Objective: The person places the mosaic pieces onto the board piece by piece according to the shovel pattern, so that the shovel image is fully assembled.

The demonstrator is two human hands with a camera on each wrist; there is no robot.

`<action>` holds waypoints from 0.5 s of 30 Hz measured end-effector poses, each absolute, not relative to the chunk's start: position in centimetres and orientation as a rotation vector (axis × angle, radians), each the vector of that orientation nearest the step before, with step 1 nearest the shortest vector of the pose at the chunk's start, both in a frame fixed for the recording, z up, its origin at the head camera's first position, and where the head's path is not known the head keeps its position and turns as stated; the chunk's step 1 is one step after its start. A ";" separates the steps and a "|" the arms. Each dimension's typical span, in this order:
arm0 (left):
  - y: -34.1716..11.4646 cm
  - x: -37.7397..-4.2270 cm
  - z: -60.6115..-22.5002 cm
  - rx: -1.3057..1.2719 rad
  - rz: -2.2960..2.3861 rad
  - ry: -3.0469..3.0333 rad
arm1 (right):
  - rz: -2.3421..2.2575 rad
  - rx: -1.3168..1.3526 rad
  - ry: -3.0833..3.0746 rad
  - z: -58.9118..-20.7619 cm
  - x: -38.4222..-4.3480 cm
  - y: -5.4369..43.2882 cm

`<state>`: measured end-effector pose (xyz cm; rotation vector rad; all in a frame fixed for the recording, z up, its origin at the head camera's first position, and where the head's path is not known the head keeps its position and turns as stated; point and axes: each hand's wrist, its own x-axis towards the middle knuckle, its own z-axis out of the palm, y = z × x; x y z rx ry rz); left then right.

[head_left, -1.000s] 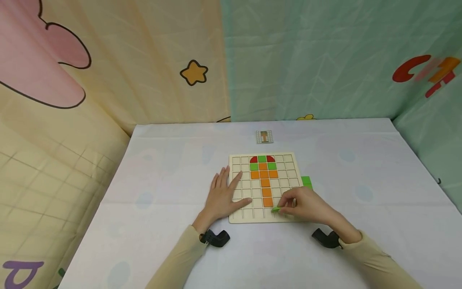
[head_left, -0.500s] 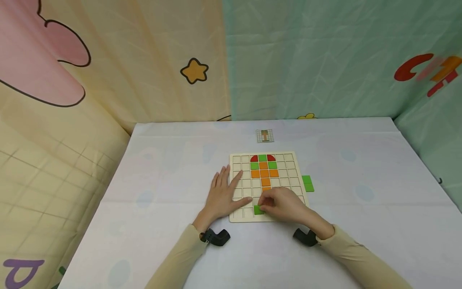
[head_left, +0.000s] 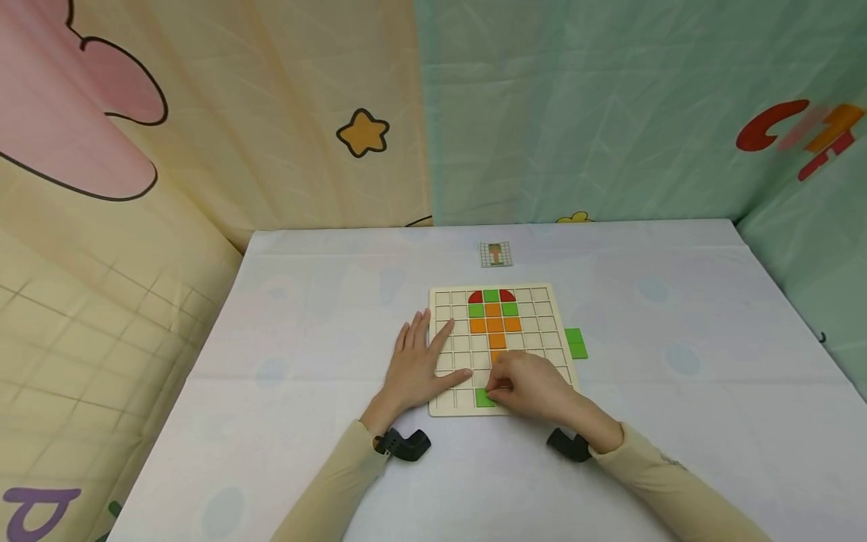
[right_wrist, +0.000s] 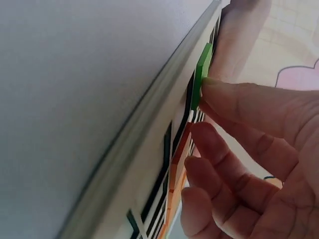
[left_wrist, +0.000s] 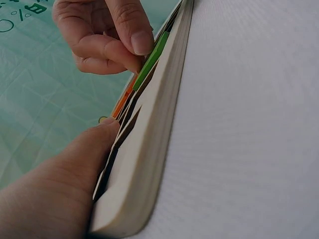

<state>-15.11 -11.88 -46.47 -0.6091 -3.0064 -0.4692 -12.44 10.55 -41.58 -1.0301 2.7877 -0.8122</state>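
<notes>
A pale wooden grid board [head_left: 443, 411] lies on the table, with square cells. Red quarter-round tiles [head_left: 476, 297], green squares and a column of orange tiles [head_left: 497, 341] fill its middle. My left hand [head_left: 415, 373] rests spread over the board's left edge, thumb [left_wrist: 82, 154] lying on the grid. My right hand [head_left: 531, 384] pinches a green square tile [head_left: 484, 397] between thumb [right_wrist: 239, 99] and forefinger at the front row, left of the orange column's foot. In the right wrist view this green tile [right_wrist: 200, 74] stands a little above the grid. The right hand hides the lowest orange cells.
Green tiles [head_left: 576, 344] lie against the board's right edge. A small pattern card [head_left: 496, 254] with a similar figure lies behind the board. Printed curtains [head_left: 271, 113] hang along the table's back and sides.
My right hand has carried the green tile leftward from right of the orange column to the front row, then slightly nearer the front edge. The left hand has stayed in place.
</notes>
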 end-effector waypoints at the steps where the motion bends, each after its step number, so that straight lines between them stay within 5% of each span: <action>1: -11.9 -15.1 -46.5 -0.610 -0.474 -3.004 | -0.797 -1.041 2.792 -41.6 -12.4 10.6; 15: -11.9 -15.1 -46.4 -0.616 -0.489 -3.005 | -0.896 -1.052 2.844 -41.4 -13.2 15.5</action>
